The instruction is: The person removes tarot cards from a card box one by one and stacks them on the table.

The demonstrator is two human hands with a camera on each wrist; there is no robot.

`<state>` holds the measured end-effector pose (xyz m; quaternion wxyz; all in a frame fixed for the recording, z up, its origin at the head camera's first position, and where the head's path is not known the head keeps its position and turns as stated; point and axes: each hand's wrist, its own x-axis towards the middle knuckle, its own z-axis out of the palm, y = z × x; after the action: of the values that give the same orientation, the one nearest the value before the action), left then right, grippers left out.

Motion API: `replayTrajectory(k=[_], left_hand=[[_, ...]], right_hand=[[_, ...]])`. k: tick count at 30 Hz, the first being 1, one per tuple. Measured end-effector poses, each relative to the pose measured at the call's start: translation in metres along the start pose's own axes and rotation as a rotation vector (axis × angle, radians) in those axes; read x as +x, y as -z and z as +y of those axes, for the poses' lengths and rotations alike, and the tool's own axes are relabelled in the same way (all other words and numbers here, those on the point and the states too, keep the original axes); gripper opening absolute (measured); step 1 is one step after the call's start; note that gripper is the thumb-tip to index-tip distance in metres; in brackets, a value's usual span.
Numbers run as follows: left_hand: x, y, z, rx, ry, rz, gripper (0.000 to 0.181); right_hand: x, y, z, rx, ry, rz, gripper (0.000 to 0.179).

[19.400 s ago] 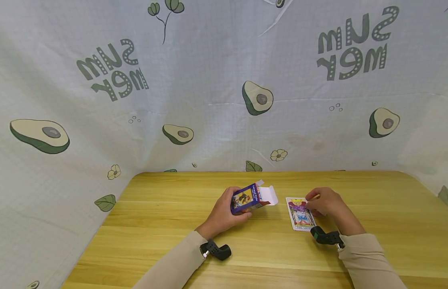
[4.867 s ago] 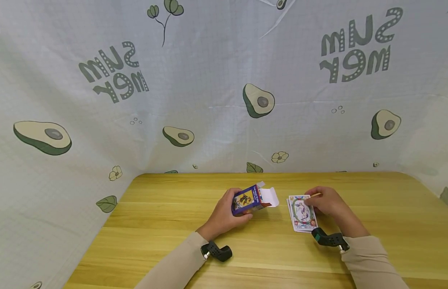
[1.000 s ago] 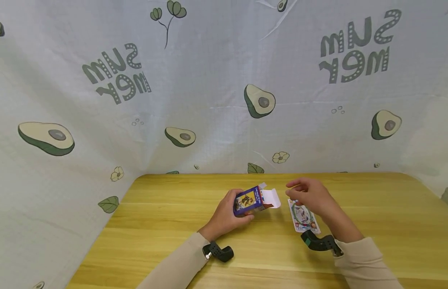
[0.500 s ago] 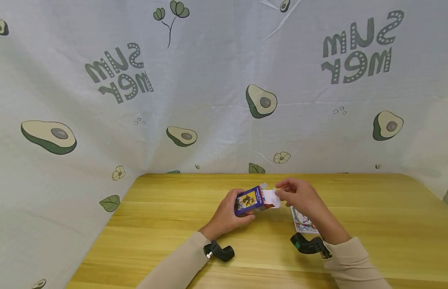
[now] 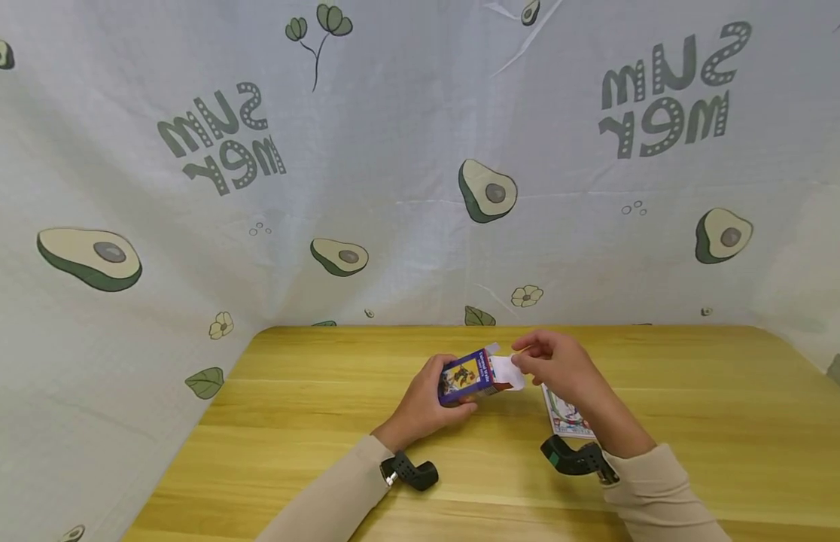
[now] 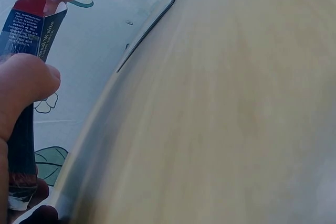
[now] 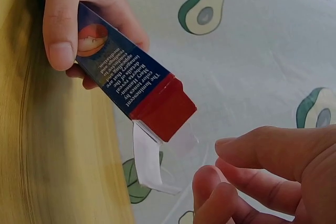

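The box [image 5: 463, 378] is gripped in the left hand [image 5: 425, 400], the empty, half-open right hand [image 5: 561, 369] poised by its flap [image 5: 506, 375]: a reach inside seemingly being readied, a pinch needed.

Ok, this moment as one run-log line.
left fingers: grip Universal Waite box; right fingers: near open flap, empty; The World card: faceup, partly hidden

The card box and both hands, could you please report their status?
Left hand gripping card box, end flaps open. Right hand empty, near the flaps. Face-up card on table, partly hidden by right hand.
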<state>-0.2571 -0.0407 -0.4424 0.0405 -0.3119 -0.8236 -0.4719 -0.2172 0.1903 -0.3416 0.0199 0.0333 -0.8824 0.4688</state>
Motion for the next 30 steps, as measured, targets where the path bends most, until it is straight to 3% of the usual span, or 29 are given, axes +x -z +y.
replayTrajectory(k=[15,30], left_hand=[[-0.001,0.000,0.000,0.009,0.007,0.003,0.071],[-0.001,0.000,-0.002,0.017,0.010,-0.005,0.072]], right_hand=[[0.001,-0.011,-0.005,0.007,-0.017,-0.020,0.026],[-0.001,-0.022,-0.004,-0.061,-0.033,-0.033,0.024]])
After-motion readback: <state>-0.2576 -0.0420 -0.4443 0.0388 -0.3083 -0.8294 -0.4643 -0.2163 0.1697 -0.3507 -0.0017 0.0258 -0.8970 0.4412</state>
